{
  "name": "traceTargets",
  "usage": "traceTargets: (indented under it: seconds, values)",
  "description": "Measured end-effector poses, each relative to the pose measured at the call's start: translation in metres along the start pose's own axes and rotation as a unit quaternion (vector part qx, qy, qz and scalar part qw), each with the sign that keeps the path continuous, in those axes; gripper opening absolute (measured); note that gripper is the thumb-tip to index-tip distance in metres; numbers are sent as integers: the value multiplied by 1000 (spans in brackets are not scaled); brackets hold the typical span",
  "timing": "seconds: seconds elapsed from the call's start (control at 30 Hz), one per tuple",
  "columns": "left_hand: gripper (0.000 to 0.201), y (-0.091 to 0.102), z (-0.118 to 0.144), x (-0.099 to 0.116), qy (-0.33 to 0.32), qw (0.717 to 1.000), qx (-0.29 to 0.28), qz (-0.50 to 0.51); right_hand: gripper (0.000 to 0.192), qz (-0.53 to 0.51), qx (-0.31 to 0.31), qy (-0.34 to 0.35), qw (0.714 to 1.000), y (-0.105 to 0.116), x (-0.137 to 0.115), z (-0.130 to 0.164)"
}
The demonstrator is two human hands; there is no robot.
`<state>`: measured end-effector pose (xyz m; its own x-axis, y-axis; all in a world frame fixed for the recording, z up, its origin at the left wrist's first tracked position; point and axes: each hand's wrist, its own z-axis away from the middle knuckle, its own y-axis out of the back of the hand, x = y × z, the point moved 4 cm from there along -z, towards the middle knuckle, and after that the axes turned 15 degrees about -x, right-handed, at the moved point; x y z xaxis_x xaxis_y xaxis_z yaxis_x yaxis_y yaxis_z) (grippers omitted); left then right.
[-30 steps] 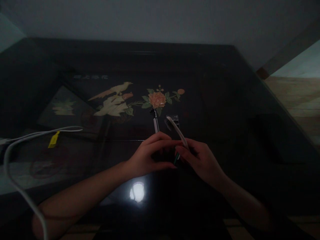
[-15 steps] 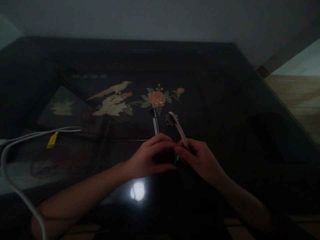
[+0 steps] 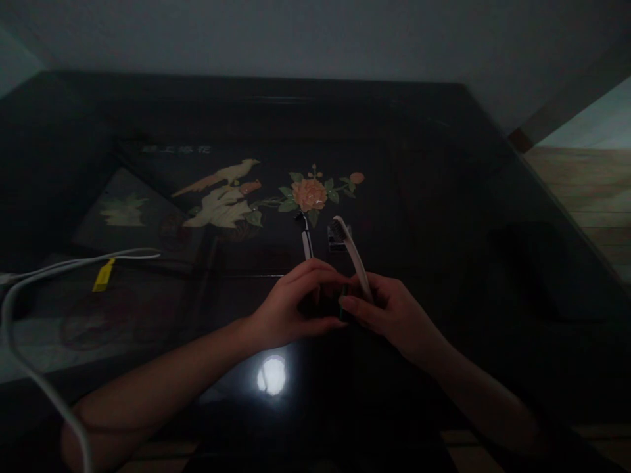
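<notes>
My right hand (image 3: pixel 387 307) is closed around the lower part of a pale toothbrush (image 3: pixel 358 259). The brush stands tilted, its dark bristles at the top facing left. Between the curled fingers and thumb of my left hand (image 3: pixel 296 305) is a small dark piece with a green edge (image 3: pixel 343 305), whose kind is too dim to make out. My right fingertips touch that piece too. Just beyond my left hand lies a white-and-black razor-like tool (image 3: pixel 307 243), partly hidden by the fingers. A small clear case (image 3: pixel 339 247) sits behind the brush head.
The glossy black table (image 3: pixel 424 177) carries an inlaid bird and flower picture (image 3: pixel 309 195). A white cable (image 3: pixel 29 368) with a yellow tag (image 3: pixel 103 276) runs along the left. At the right lies a dark flat object (image 3: pixel 552 269). A wall (image 3: pixel 276 39) rises behind.
The toothbrush has turned slightly, so its bristles now show. The small green-edged piece has gone from slanted to nearly upright between my fingers. Both hands have otherwise barely moved.
</notes>
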<state>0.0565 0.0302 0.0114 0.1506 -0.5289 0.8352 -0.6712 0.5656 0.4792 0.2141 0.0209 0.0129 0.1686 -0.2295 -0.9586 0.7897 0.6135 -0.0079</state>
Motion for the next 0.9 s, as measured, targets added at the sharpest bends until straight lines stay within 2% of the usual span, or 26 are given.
traceTargets:
  seconds: [0.1, 0.2, 0.33, 0.43, 0.5, 0.57, 0.7, 0.9]
  values:
    - [42, 0, 0, -1, 8, 1000, -2, 28, 34, -7, -1, 6, 1000, 0, 2, 1]
    - [39, 3, 1, -8, 50, 988, 25, 145, 41, -22, 13, 20, 999, 2, 1, 4]
    - [41, 6, 2, -22, 95, 923, 111, 356, 44, 22, 26, 21, 999, 6, -2, 9]
    - [43, 8, 1, -27, 105, 870, 164, 453, 46, 38, 17, 24, 999, 7, 0, 10]
    - [44, 9, 0, -28, 118, 846, 184, 486, 48, 44, 16, 29, 999, 8, 2, 10]
    - [45, 10, -1, -28, 126, 835, 190, 501, 50, 59, 21, 36, 997, 9, 5, 9]
    - [47, 11, -1, -30, 124, 827, 187, 516, 48, 112, 40, 50, 992, 9, 9, 10]
    - [52, 9, 0, -35, 152, 817, 180, 526, 42, 137, 72, 28, 988, 9, 14, 7]
